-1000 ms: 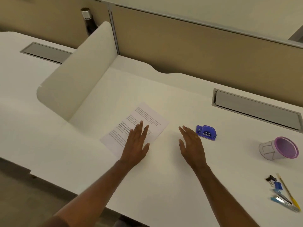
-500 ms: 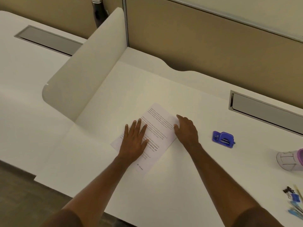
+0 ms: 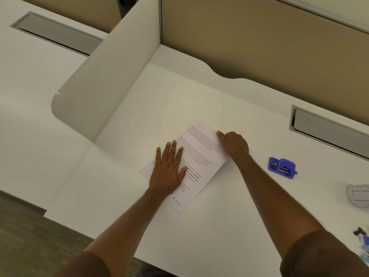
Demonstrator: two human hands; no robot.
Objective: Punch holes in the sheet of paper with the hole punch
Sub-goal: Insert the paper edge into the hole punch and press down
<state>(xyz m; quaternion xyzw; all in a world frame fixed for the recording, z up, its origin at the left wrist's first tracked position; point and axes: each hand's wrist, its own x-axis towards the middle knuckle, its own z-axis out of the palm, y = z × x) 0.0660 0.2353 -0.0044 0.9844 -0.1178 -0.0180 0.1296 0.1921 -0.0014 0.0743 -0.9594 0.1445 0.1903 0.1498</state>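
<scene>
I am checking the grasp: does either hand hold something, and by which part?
The right hand curls at the paper's right edge; a grip cannot be told. The left hand lies flat on it.

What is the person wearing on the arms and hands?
Short brown sleeves end above the elbows. The forearms, the left hand and the right hand are bare: no gloves, watch or rings are visible.

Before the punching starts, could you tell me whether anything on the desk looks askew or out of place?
Only the sheet of paper stands out: it lies skewed to the desk edge. The left hand lies flat on it. The hole punch sits apart, untouched.
</scene>
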